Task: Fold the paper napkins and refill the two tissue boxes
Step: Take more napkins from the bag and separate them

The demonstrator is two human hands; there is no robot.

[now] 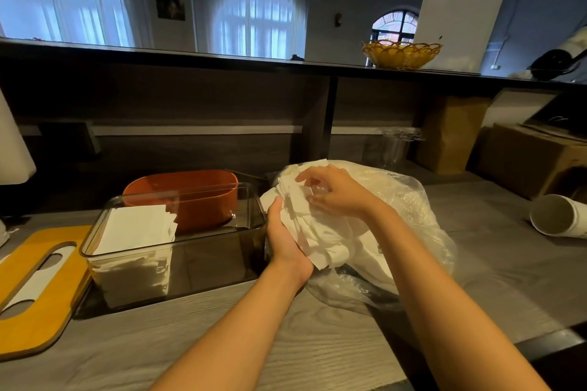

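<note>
A bundle of white paper napkins (298,200) sticks out of a clear plastic bag (409,200) on the grey table. My left hand (286,241) grips the bundle from below and the left. From above, my right hand (336,190) pinches the upper napkins with curled fingers. To the left stands a clear dark tissue box (219,251) with a stack of folded napkins (136,228) in its left half. An orange tissue box (187,197) sits behind it. What it holds is hidden.
A yellow wooden lid with a slot (35,289) lies at the left front. White paper cups (559,216) lie on their side at the right. Cardboard boxes (527,159) and a brown bag (451,133) stand at the back right. A yellow basket (401,55) sits on the shelf above.
</note>
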